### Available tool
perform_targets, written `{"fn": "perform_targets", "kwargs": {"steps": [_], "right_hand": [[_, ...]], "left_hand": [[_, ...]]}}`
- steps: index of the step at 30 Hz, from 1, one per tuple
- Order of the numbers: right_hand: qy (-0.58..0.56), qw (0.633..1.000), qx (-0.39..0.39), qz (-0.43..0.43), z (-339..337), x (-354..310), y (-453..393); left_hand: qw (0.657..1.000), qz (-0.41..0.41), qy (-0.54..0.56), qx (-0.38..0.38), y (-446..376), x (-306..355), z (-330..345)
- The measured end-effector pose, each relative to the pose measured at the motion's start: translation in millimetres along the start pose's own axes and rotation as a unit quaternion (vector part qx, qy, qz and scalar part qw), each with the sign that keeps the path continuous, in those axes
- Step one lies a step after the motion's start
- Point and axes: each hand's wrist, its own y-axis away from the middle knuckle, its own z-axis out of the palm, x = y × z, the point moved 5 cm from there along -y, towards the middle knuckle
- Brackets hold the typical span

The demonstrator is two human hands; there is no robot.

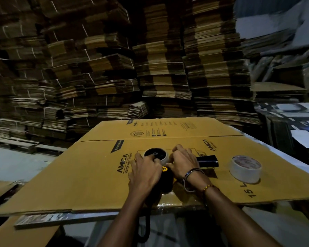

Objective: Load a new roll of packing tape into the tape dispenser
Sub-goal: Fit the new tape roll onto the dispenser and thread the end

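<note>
Both grips are busy: your left hand (146, 171) and right hand (181, 162) clamp the tape dispenser (156, 155) on the flattened carton (96, 175), but the new roll (245, 168) sits well apart, untouched, so loading looks barely started.

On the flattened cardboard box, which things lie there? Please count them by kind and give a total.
Rolls of tape: 2, a loose roll at the right and a roll on the dispenser
Tape dispensers: 1, the tape dispenser under both hands
Hands: 2, left hand and right hand
Total: 5, on the flattened cardboard box
</note>
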Motion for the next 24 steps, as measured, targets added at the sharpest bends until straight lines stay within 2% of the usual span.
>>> {"fn": "perform_targets", "kwargs": {"steps": [10, 15, 24], "right_hand": [[0.002, 1.000, 0.013, -0.001, 1.1, 0.6, 0.7], [-0.008, 1.000, -0.001, -0.006, 1.4, 1.0, 1.8], [-0.017, 0.999, -0.005, -0.039, -3.9, -4.6, 14.2]], "left_hand": [[1.000, 0.008, -0.013, 0.015, -0.7, 1.0, 2.7], [0.998, -0.034, 0.050, 0.031, -2.9, 2.5, 5.7], [0.989, -0.064, 0.101, 0.081, 3.5, 5.5, 6.4]]}}
